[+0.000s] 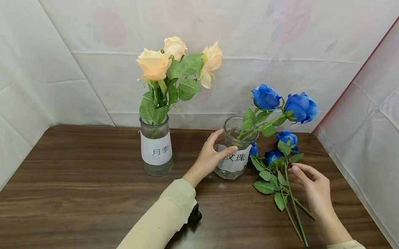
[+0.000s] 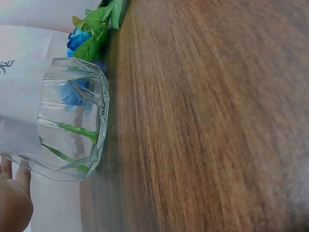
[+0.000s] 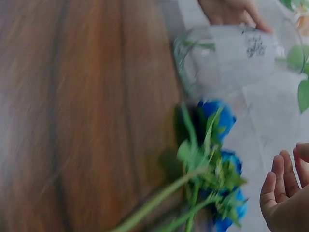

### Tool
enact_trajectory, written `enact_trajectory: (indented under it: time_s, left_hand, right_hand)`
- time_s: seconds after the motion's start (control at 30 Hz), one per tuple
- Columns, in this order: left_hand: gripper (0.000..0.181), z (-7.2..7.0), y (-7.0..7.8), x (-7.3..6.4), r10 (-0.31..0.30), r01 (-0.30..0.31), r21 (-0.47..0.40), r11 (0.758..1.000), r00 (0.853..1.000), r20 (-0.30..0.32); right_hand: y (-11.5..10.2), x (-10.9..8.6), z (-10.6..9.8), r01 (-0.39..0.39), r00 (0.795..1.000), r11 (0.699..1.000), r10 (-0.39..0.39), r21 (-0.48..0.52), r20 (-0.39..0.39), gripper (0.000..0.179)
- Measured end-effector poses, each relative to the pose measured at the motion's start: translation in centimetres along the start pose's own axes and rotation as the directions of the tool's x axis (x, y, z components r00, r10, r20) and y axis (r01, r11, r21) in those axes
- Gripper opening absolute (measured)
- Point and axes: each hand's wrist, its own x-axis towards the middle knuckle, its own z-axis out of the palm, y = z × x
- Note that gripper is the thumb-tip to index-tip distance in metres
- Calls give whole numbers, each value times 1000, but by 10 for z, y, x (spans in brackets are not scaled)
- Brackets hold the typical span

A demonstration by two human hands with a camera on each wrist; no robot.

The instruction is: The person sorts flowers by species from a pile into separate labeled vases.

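Observation:
My left hand point(image 1: 209, 156) grips a clear glass vase point(image 1: 228, 173) from its left side, thumb across the white paper label and fingers round the back. Two blue roses point(image 1: 301, 108) stand in this vase, leaning right; their cut stem ends point(image 2: 89, 134) show through the glass in the left wrist view. Right of the vase, several more blue roses point(image 1: 287, 138) lie on the table with their green stems point(image 1: 295, 216) toward me. Close beside these stems is my right hand point(image 1: 313, 189), fingers loosely bent; the right wrist view shows its fingers point(image 3: 285, 176) apart from the flowers.
A taller glass vase point(image 1: 158, 169) with a white label stands to the left, holding peach roses point(image 1: 153, 65) and green leaves. The dark wood table point(image 1: 90, 194) ends at a pale cloth backdrop point(image 1: 114, 78) behind and at both sides.

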Motion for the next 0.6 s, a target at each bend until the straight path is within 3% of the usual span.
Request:
enact_trajectory:
  time_s: [0.27,0.57,0.6]
  left_hand:
    - [76,0,0,1,2,-2,-4,1000,1000,3]
    - [74,-1,5,-1,-4,4,-5,1000,1000,16]
    - [74,0,-1,1,2,-2,-3,1000,1000,10]
  right_hand:
    - [24,1,-22,-75,997,990,78,-118,24,36]
    - [47,17,-21,-120,986,978,137,-171,93,53]
    - [48,19,-21,-121,984,977,141,-178,107,54]
